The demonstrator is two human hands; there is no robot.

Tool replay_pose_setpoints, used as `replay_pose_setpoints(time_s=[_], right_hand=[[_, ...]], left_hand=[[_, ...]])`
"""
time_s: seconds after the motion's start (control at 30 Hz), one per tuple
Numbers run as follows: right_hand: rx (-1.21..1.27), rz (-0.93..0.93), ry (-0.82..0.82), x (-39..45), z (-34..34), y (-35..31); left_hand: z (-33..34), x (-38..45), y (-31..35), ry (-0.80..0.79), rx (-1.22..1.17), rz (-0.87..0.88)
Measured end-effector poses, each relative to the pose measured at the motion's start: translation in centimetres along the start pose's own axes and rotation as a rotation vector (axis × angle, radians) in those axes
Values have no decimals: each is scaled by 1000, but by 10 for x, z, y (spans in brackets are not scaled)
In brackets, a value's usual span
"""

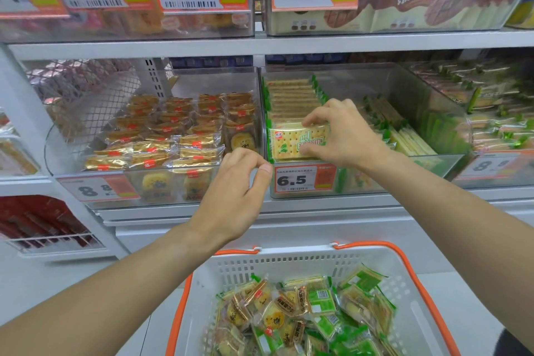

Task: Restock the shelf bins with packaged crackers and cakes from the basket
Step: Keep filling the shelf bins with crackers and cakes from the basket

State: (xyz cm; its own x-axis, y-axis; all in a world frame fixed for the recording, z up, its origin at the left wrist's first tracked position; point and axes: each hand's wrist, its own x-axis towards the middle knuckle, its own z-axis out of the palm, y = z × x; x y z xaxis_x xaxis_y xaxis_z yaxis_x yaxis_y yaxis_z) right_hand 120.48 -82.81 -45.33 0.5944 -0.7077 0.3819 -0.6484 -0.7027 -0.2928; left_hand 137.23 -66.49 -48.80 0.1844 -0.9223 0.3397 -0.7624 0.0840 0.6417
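The right hand (341, 133) is gripping a green cracker pack (299, 140) by its right end, thumb below and fingers curled over the top edge. The pack is standing on edge at the front of the clear cracker bin (433, 159), face toward the camera, its long axis running left to right across the bin. It is sitting just in front of a row of matching packs, directly above the 6.5 price tag (303, 179).

The left hand (239, 182) is hovering just below and left of the pack, fingers loosely curled, holding nothing. The right hand is plainly nearer. The basket (289, 263) is waiting below, its packs mixed. Judgement: seating the pack calls for pushing backward against the row.
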Motion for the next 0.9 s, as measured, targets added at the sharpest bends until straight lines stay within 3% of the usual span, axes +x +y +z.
replay_pose_setpoints(time_s=[0.23,0.4,0.47,0.53,0.63,0.73,0.83,0.9], right_hand=[[-68,10,33,3,-4,1],[-61,-48,-95,4,-8,3],[-47,-59,-38,2,-16,2],[-22,-133,152,-3,-21,-2],[112,-316,419,-20,-22,-21],[197,-425,396,-50,-5,-34],[173,-449,111,-91,28,-30],[34,-363,-298,-112,52,-25]], left_hand=[[-2,-2,2,-30,36,23],[-3,-7,1,30,155,86],[-4,-7,4,126,205,171],[-5,-8,10,130,205,216],[0,-12,11,-84,235,135],[3,-19,5,-471,418,-1],[4,-27,-5,-927,655,-163],[5,-31,-13,-1095,766,-221]])
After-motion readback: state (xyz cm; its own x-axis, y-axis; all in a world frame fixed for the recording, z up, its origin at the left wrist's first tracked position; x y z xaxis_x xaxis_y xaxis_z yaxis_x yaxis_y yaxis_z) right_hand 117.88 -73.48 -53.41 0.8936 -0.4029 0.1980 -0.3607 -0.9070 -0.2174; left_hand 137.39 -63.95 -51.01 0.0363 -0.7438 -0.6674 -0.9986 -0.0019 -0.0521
